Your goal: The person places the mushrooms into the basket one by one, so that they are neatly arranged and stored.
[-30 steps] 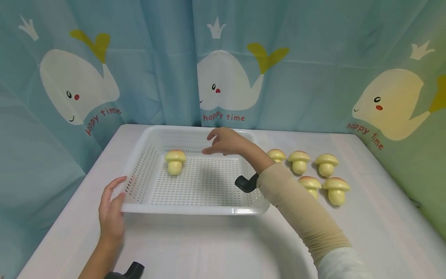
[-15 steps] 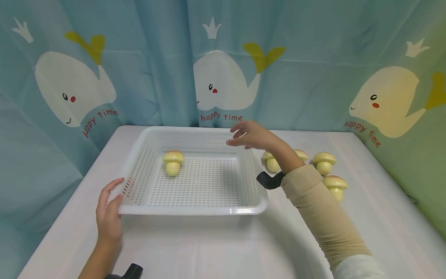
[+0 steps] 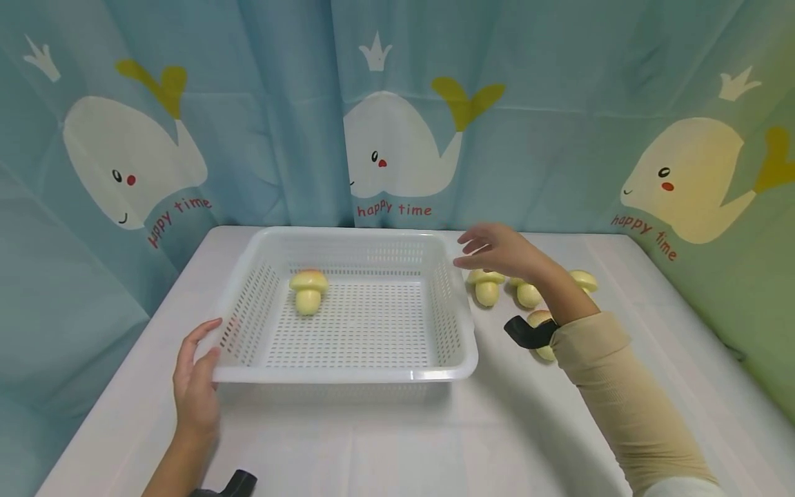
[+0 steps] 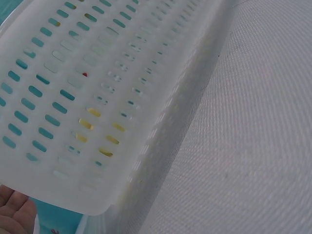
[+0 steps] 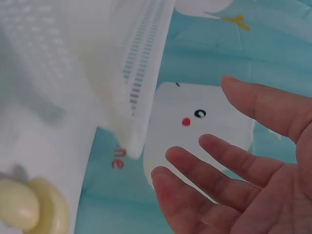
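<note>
A white perforated plastic basket [image 3: 348, 375] stands on the table, with one toy mushroom [image 3: 308, 293], yellow with a reddish-topped cap, lying on its floor. My left hand [image 3: 197, 393] grips the basket's left rim near the front corner; in the left wrist view only a few fingers [image 4: 13, 214] show beside the rim. My right hand [image 3: 506, 252] hovers by the back right corner of the basket, fingers spread and holding nothing. Below it lies a mushroom [image 3: 487, 288]; more are partly hidden by the arm. The right wrist view shows the bare palm [image 5: 263, 195] and a mushroom [image 5: 29, 207].
More toy mushrooms [image 3: 528, 295] lie on the white tablecloth [image 3: 385, 442] right of the basket, one [image 3: 584, 281] farther right. A blue-green curtain [image 3: 279, 138] printed with whales closes off the back and sides.
My right hand has moved right, from above the basket's floor to beyond its back right corner. The left hand stays at the rim, and the mushroom in the basket has not moved.
</note>
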`<state>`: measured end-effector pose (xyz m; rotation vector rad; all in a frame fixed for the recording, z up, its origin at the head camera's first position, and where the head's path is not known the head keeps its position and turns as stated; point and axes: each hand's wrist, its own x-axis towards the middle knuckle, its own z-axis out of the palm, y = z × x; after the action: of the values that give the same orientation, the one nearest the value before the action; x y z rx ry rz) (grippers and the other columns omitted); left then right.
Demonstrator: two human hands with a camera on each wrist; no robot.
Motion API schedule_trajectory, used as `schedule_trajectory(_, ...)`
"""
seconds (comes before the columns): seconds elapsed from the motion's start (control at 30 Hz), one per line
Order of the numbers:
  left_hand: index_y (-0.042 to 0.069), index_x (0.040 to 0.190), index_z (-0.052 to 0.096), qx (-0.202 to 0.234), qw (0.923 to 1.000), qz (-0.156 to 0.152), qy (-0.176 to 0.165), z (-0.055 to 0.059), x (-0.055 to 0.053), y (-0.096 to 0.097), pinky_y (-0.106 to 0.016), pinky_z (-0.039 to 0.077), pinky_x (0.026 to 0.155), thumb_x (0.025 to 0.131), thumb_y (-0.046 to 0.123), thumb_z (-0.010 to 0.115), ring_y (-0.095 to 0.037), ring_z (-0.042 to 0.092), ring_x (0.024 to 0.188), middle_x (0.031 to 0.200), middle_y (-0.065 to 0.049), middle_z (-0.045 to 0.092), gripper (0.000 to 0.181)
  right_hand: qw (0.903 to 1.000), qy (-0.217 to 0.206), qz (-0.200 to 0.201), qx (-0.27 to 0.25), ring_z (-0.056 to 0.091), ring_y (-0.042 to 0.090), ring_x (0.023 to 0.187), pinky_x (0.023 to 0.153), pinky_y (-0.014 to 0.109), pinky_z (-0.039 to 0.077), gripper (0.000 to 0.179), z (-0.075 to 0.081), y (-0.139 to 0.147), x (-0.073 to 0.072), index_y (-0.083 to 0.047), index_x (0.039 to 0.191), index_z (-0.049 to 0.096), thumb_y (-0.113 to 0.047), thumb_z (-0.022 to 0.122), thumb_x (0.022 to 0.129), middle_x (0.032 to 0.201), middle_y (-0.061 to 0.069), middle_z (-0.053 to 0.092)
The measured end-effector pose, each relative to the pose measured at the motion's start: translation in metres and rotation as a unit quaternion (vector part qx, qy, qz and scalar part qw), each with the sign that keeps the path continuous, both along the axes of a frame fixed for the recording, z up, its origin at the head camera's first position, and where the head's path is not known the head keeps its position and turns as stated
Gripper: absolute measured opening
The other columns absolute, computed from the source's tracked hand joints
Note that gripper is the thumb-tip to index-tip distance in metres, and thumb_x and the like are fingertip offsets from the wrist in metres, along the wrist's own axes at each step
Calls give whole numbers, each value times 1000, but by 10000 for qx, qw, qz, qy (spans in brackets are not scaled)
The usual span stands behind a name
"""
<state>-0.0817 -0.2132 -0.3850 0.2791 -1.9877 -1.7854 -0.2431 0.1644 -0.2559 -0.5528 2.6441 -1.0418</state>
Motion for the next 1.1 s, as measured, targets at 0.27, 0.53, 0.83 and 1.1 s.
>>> schedule_trajectory(0.27, 13, 131, 42, -31, 10000, 51, -52, 1, 0, 1, -16, 40, 80, 94, 13, 26, -15, 41, 114, 134, 2, 36, 40, 9995, -40, -248, 189, 53, 32, 108, 80, 41, 47, 52, 2, 24, 10, 3, 121, 51, -26, 68, 82, 116, 21, 56)
schedule_trajectory(0.53, 12, 131, 43, -15, 10000, 24, 4, 1, 0, 1, -16, 39, 80, 94, 13, 26, -15, 41, 114, 135, 1, 35, 40, 9993, 4, -331, 150, 55, 36, 104, 78, 41, 49, 51, -7, 46, 17, 8, 120, 50, -22, 68, 83, 113, 26, 56)
schedule_trajectory(0.83, 11, 130, 43, -86, 10000, 13, 30, 1, 0, 0, -17, 40, 80, 94, 12, 25, -15, 42, 113, 133, 1, 37, 40, 9984, -184, -510, 181, 57, 32, 99, 76, 41, 49, 54, -24, 74, 28, 8, 121, 49, -26, 67, 84, 112, 24, 56)
schedule_trajectory(1.1, 12, 131, 42, -79, 10000, 11, -26, 0, 1, 1, -16, 39, 80, 94, 13, 26, -15, 41, 114, 134, 1, 37, 40, 9970, -244, -679, 293, 56, 34, 100, 76, 42, 49, 55, -35, 94, 33, 10, 121, 48, -26, 66, 84, 112, 25, 56)
